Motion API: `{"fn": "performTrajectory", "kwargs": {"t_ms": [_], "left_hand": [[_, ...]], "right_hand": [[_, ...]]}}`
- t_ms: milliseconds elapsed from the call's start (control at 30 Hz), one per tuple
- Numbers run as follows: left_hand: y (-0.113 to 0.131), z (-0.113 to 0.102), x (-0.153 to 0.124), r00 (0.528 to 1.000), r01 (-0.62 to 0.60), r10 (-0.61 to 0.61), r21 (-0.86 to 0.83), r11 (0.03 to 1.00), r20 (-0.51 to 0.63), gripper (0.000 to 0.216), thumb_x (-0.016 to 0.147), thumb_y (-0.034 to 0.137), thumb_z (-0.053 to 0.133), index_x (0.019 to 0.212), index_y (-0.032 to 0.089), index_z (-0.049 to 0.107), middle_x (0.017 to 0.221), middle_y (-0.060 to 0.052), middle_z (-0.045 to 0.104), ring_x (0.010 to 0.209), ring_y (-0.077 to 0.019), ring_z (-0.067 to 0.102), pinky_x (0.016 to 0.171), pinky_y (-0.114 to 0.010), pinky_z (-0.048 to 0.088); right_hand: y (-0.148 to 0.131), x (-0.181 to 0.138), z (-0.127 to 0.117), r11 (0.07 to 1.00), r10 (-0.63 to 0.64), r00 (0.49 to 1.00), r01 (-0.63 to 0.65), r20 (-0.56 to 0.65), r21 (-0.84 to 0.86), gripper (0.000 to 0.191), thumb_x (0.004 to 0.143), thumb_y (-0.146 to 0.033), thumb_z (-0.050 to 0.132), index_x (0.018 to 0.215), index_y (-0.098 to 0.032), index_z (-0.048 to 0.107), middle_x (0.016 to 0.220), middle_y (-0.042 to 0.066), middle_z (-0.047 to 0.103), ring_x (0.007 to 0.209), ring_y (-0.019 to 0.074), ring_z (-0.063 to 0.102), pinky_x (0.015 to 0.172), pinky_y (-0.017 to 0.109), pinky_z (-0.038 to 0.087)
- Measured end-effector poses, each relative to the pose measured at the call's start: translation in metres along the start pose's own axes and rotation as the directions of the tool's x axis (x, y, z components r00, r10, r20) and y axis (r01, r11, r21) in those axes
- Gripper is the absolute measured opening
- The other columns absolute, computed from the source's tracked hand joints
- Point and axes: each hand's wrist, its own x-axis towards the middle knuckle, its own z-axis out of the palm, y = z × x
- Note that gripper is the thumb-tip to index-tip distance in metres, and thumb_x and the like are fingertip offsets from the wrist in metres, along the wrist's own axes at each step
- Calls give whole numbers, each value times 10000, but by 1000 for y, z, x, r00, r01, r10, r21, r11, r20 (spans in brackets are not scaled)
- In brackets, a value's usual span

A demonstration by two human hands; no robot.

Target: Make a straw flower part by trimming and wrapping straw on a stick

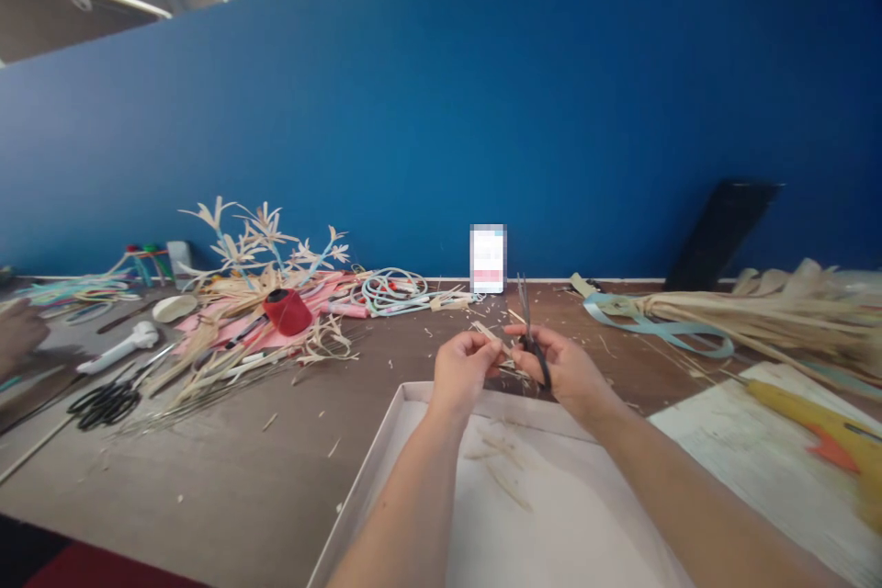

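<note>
My left hand [467, 369] is closed, pinching a pale strip of dried husk [488, 331] between thumb and fingers. In my right hand [557, 358] is a pair of dark scissors [525, 303], its blades pointing up and away from me. The fingertips of both hands are close together at the strip, and how far the right fingers touch it is hard to make out. Below my wrists lies a shallow white box [551, 478] with several thin husk scraps [506, 455] in it.
Left are husk flowers [265, 225], a red thread spool [288, 312], black-handled scissors [103, 400] and a white tool [124, 349]. Right are a husk bundle [744, 308], blue ribbon [661, 323] and a yellow glue gun [806, 413]. A phone [489, 259] leans on the blue partition. Another person's hand [17, 340] shows far left.
</note>
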Motion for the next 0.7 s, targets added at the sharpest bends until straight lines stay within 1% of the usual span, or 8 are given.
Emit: {"fn": "performTrajectory", "kwargs": {"t_ms": [133,233,333,400,467,600,633,700], "left_hand": [[2,-8,4,997,-32,26,-89,995,-77,208,640,318,670,723,135,616,741,-49,662,688,-126,615,567,-196,484],[4,-15,7,993,-57,40,-154,987,-111,236,630,327,681,739,130,610,767,-48,659,681,-110,605,550,-178,473],[5,-18,7,991,-86,64,-206,975,-114,255,632,343,681,740,124,610,765,-43,649,655,-93,588,537,-170,464],[5,-18,7,991,-102,77,-245,964,-108,260,629,343,685,745,123,610,757,-39,643,649,-88,582,533,-165,457],[4,-17,6,992,-106,80,-289,951,-100,255,629,334,688,749,125,607,753,-32,639,650,-83,580,533,-159,451],[4,-15,6,994,-93,62,-375,922,-94,233,633,302,690,739,120,590,735,-22,624,634,-72,570,525,-151,451],[4,-14,6,994,-89,56,-392,916,-94,228,630,288,692,732,116,583,730,-24,622,631,-71,569,525,-152,453],[4,-13,6,994,-83,47,-416,906,-94,221,622,256,698,733,110,574,736,-33,621,642,-78,577,535,-158,464]], "right_hand": [[-3,-2,0,998,36,999,-35,19,-60,516,646,-383,689,1106,-174,583,754,18,591,632,127,529,557,241,425],[-8,-5,-1,987,115,987,-100,112,-125,561,644,-378,692,1154,-176,577,758,20,622,662,148,557,586,259,444],[-10,-7,-3,978,137,967,-98,213,-182,559,636,-377,697,1151,-183,599,867,46,663,811,215,591,702,311,468],[-10,-7,-5,975,115,955,-56,274,-214,538,647,-378,692,1145,-194,610,979,63,662,945,264,569,786,342,457],[-9,-7,-5,972,107,942,-31,319,-234,530,669,-385,678,1161,-206,600,1059,66,645,1019,284,542,836,355,440],[-7,-7,-2,973,88,943,-12,322,-232,522,692,-416,654,1164,-200,599,1092,68,631,1039,281,533,859,344,424],[-6,-7,-1,972,84,946,-9,314,-233,528,687,-420,656,1162,-196,601,1072,69,637,1018,279,540,843,340,430],[-4,-7,1,970,95,949,-20,300,-244,548,682,-425,654,1175,-194,590,970,58,659,911,255,571,766,329,452]]}}
